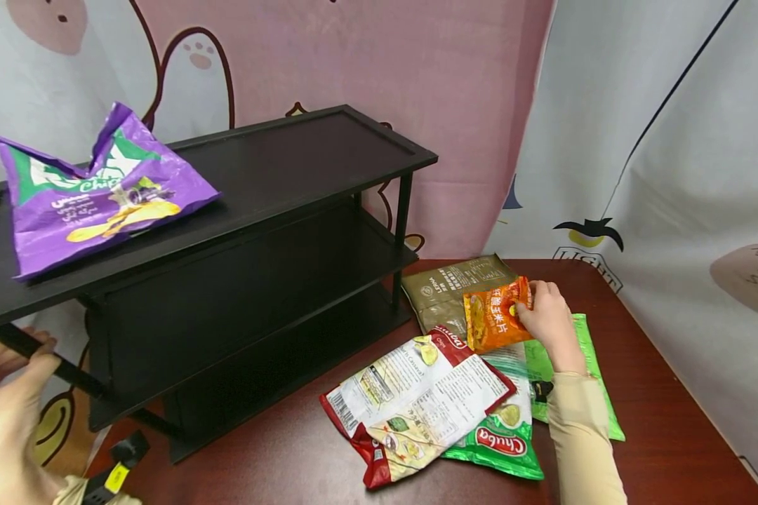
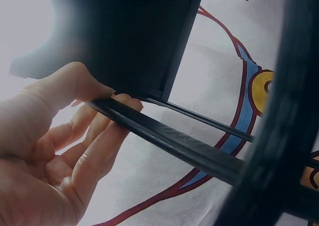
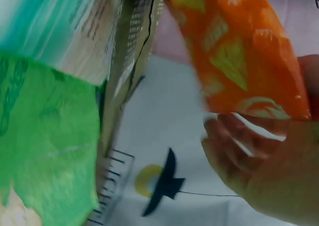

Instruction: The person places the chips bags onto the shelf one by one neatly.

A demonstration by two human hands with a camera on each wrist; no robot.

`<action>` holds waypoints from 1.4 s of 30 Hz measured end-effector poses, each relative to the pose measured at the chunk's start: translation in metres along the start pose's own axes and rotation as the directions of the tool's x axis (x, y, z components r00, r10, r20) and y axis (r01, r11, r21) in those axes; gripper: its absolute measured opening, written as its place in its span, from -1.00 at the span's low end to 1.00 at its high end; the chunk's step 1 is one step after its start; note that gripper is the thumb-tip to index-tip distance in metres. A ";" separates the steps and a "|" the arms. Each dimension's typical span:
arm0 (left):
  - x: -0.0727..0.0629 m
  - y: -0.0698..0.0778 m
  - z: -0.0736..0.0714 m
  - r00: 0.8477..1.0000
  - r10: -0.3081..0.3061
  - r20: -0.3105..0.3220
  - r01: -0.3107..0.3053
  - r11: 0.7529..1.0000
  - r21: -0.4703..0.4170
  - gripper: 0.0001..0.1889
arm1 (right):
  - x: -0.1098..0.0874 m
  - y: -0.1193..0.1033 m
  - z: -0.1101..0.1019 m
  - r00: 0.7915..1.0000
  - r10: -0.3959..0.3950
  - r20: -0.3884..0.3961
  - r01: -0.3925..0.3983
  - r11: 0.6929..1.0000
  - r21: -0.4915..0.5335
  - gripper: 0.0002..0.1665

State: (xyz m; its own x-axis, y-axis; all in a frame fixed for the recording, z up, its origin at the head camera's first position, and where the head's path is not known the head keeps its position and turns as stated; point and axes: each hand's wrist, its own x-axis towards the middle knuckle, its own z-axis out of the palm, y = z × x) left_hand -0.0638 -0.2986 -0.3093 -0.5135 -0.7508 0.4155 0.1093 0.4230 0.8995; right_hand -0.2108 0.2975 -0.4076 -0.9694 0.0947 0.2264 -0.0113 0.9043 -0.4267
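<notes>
At the left of the head view my left hand holds a post of the black shelf. The left wrist view shows thumb and fingertips pinching that post. My right hand grips the right edge of a small orange snack bag, above the pile of bags. In the right wrist view the orange bag hangs from the hand. Under and around it lie a brown bag, a white-and-red chips bag, a green Chuba bag and a bright green bag.
A purple chips bag lies on the shelf's top board at the left. Lower boards sit beneath it. The shelf stands on a dark red-brown table, with printed cloth hanging behind.
</notes>
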 end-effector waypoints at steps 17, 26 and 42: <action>0.007 -0.016 -0.001 1.000 -0.028 -0.013 0.028 0.999 0.028 -0.50 | -0.014 -0.052 0.037 0.945 0.218 0.244 -0.123 0.928 -0.351 -0.10; 0.000 0.000 -0.001 1.000 -0.005 0.008 0.005 1.000 0.000 -0.42 | -0.006 -0.061 0.050 0.923 0.245 0.297 -0.081 0.878 -0.471 0.10; 0.006 -0.013 -0.002 1.000 0.023 0.004 -0.023 0.999 -0.024 -0.45 | -0.007 -0.046 0.039 0.989 -0.014 0.148 0.054 0.961 -0.272 -0.54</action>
State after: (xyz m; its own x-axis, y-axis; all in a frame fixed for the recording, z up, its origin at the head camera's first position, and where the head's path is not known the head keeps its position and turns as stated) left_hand -0.0668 -0.3096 -0.3188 -0.5138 -0.7391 0.4355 0.1412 0.4279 0.8927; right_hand -0.2126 0.2388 -0.4233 -0.9947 0.0195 0.1007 0.0032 0.9872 -0.1595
